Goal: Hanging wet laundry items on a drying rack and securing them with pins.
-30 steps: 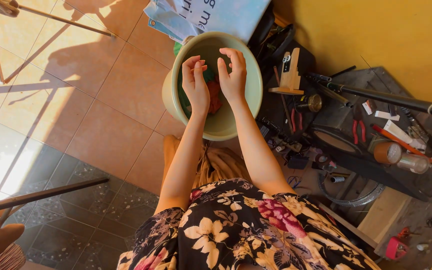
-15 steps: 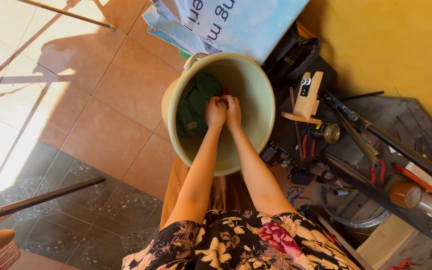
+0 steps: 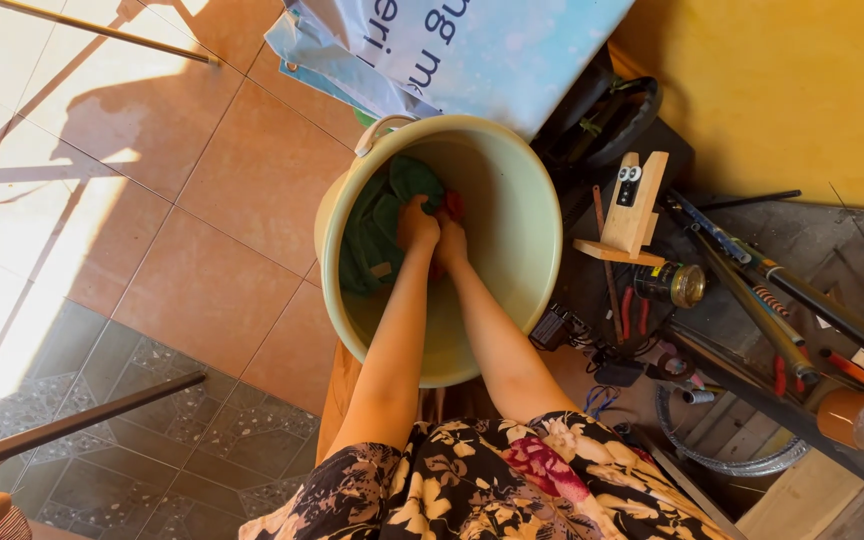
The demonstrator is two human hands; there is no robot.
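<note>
A: Fingers first: left hand [image 3: 417, 226] is curling its fingers shut down into the cloth, right hand [image 3: 449, 243] doing the same just beside it. Both fists are touching each other.

B: Clamped on what, exactly?

A: Left is pressing into the green cloth [image 3: 377, 228]. Right is bunching on a red cloth [image 3: 454, 205], only a small bit of it is showing past the knuckles. Fingertips are hidden in the fabric, so the grip itself is partly a read from the curled knuckles.

B: Where are the cloths sitting?

A: Inside the pale green bucket [image 3: 532, 190], piled against its far-left wall. Bucket is standing upright on the tiled floor [image 3: 222, 200], white handle [image 3: 376, 131] at its far rim.

B: Surroundings?

A: Blue-white plastic sack [image 3: 492, 50] is lying just behind the bucket. Right of it, a wooden block with googly eyes [image 3: 637, 205], a metal can [image 3: 677, 284], red-handled pliers [image 3: 632, 308], rods and cables lying cluttered by the yellow wall [image 3: 782, 80]. Floral dress [image 3: 492, 490] is filling the bottom edge.
</note>
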